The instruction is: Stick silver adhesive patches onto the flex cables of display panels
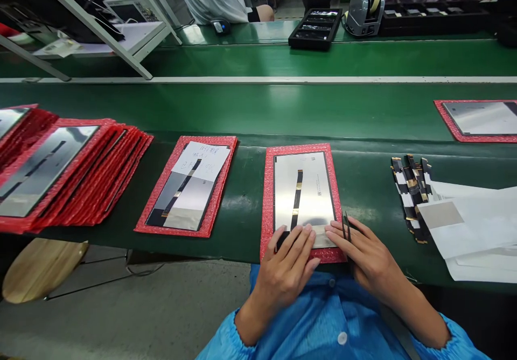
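Before us on the green bench (250, 187), our left hand (288, 265) lies flat, fingers spread, on the near edge of a silver panel (304, 190) resting on a red foam sheet (269, 198). Our right hand (365, 255) presses the same edge while pinching black tweezers (346, 226). A second panel with a paper note (201, 160) sits to the left, beyond it a fanned stack of red sheets (68, 177). Striped strips (410, 195) and white papers (476, 225) lie close on the right. Nothing blocks the panel.
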Demonstrator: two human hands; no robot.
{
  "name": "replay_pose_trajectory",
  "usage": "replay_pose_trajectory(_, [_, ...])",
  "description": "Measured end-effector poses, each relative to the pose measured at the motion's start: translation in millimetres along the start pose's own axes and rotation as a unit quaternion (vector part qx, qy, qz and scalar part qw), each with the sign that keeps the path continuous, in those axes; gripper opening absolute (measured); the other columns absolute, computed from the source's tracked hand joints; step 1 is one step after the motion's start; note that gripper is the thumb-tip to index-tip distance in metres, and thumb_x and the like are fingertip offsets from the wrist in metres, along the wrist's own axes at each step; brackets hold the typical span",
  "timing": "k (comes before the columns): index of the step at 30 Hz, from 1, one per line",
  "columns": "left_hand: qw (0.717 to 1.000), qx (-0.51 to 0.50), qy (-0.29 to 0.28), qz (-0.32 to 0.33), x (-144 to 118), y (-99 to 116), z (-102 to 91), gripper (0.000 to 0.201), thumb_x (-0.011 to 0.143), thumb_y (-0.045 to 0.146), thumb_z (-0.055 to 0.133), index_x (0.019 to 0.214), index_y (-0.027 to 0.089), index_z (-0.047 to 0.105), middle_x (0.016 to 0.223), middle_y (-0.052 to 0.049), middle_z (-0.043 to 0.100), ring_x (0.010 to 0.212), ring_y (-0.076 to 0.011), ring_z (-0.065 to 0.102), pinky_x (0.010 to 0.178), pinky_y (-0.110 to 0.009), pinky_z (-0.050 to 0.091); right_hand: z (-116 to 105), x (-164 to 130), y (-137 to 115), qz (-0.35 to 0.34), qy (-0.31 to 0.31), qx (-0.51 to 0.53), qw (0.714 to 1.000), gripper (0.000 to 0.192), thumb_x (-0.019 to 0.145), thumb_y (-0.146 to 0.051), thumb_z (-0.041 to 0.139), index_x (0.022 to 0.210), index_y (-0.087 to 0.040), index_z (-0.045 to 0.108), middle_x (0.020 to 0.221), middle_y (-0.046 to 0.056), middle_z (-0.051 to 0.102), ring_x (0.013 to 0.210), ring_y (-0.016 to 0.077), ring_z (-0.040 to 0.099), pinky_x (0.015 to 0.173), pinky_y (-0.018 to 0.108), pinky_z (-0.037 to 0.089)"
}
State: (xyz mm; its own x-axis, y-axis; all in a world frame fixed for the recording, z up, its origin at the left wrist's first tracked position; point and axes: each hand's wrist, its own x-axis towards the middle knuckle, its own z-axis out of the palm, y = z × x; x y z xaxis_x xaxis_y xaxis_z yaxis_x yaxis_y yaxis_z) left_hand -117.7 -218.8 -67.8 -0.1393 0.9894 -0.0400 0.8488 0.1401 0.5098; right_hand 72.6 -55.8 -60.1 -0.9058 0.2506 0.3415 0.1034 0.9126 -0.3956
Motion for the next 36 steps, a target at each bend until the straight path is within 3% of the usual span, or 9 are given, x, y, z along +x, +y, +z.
replay_pose_trajectory(5, [0.998, -0.008, -0.03, -0.051, -9.2, -6.8, -0.8, 0.053, 0.099, 0.047, 0.04, 0.15, 0.047, 0.023, 0.15, 0.013, 0.041, 0.148, -0.0288, 0.03, 0.122, -0.062, 0.03, -0.1, 1.5, -1.3, -0.029, -0.013, -0.027, 0.999, 0.07, 0.084, -0.002, 0.045, 0.151, -0.022, 0.043, 0.149, 0.004, 0.059, 0.139, 0.0241, 0.056, 0.119, 0.053, 0.04])
replay_pose_trajectory(10, [0.998, 0.049, -0.021, -0.027, -9.3, -8.4, 4.7, 0.06, 0.101, 0.045, 0.037, 0.152, 0.046, 0.006, 0.154, 0.013, 0.034, 0.147, -0.0287, 0.031, 0.123, -0.064, 0.027, 1.2, 3.3, 0.9, -0.068, -0.078, -0.066, 0.992, 0.085, 0.073, 0.0, 0.043, 0.155, -0.021, 0.035, 0.157, 0.002, 0.049, 0.144, 0.0253, 0.05, 0.119, 0.058, 0.038])
replay_pose_trajectory(16, [0.995, 0.103, 0.009, 0.014, -10.2, -9.2, 3.2, 0.069, 0.1, 0.043, 0.042, 0.153, 0.042, -0.003, 0.154, 0.01, 0.037, 0.146, -0.0243, 0.036, 0.121, -0.053, 0.038, 5.2, -5.7, 11.7, -0.047, -0.028, -0.11, 0.992, 0.079, 0.078, -0.004, 0.041, 0.155, -0.026, 0.036, 0.159, -0.002, 0.044, 0.141, 0.0216, 0.054, 0.117, 0.05, 0.044])
replay_pose_trajectory(21, [0.989, 0.128, 0.068, 0.038, -11.6, -9.7, -9.4, 0.06, 0.101, 0.048, 0.036, 0.154, 0.041, 0.008, 0.153, 0.009, 0.042, 0.144, -0.0243, 0.042, 0.118, -0.053, 0.041, 12.9, -7.2, 18.3, -0.072, 0.005, -0.112, 0.991, 0.082, 0.075, -0.005, 0.04, 0.153, -0.027, 0.039, 0.157, -0.004, 0.048, 0.14, 0.0231, 0.056, 0.112, 0.048, 0.051])
replay_pose_trajectory(23, [0.983, 0.123, 0.138, -0.014, -6.1, -18.5, -18.3, 0.047, 0.102, 0.045, 0.034, 0.148, 0.043, 0.026, 0.146, 0.007, 0.052, 0.138, -0.0244, 0.049, 0.112, -0.051, 0.045, 14.4, -7.9, 19.5, -0.074, 0.016, -0.108, 0.991, 0.082, 0.074, -0.005, 0.041, 0.153, -0.028, 0.04, 0.156, -0.004, 0.049, 0.14, 0.0243, 0.056, 0.11, 0.047, 0.054])
replay_pose_trajectory(25, [0.966, 0.113, 0.208, -0.107, 5.2, -31.7, -29.8, 0.033, 0.101, 0.044, 0.035, 0.132, 0.041, 0.048, 0.132, 0.002, 0.062, 0.128, -0.0268, 0.057, 0.102, -0.051, 0.05, 15.0, -9.6, 20.1, -0.066, 0.025, -0.1, 0.992, 0.081, 0.074, -0.006, 0.042, 0.152, -0.029, 0.042, 0.156, -0.004, 0.048, 0.14, 0.0257, 0.055, 0.109, 0.046, 0.055])
replay_pose_trajectory(27, [0.947, 0.108, 0.235, -0.189, 20.1, -45.2, -41.9, 0.026, 0.099, 0.047, 0.039, 0.111, 0.036, 0.059, 0.117, -0.003, 0.067, 0.116, -0.0298, 0.06, 0.092, -0.05, 0.051, 15.8, -11.8, 20.6, -0.05, 0.042, -0.085, 0.994, 0.08, 0.075, -0.007, 0.045, 0.152, -0.03, 0.042, 0.156, -0.003, 0.049, 0.138, 0.0265, 0.057, 0.109, 0.045, 0.055])
replay_pose_trajectory(30, [0.94, 0.111, 0.224, -0.234, 40.7, -57.5, -55.5, 0.022, 0.094, 0.049, 0.046, 0.092, 0.03, 0.058, 0.1, -0.004, 0.066, 0.1, -0.0283, 0.063, 0.084, -0.045, 0.05, 18.7, -14.0, 21.9, -0.026, 0.069, -0.062, 0.995, 0.077, 0.078, -0.01, 0.048, 0.151, -0.033, 0.042, 0.153, -0.004, 0.052, 0.133, 0.027, 0.062, 0.109, 0.044, 0.055])
replay_pose_trajectory(36, [0.951, 0.074, 0.223, -0.201, 56.7, -59.3, -55.4, 0.018, 0.093, 0.044, 0.049, 0.083, 0.03, 0.052, 0.089, 0.0, 0.063, 0.088, -0.0204, 0.061, 0.078, -0.033, 0.048, 23.1, -13.2, 23.5, -0.015, 0.077, -0.041, 0.996, 0.074, 0.08, -0.013, 0.051, 0.15, -0.037, 0.042, 0.152, -0.007, 0.053, 0.131, 0.0273, 0.064, 0.108, 0.042, 0.056])
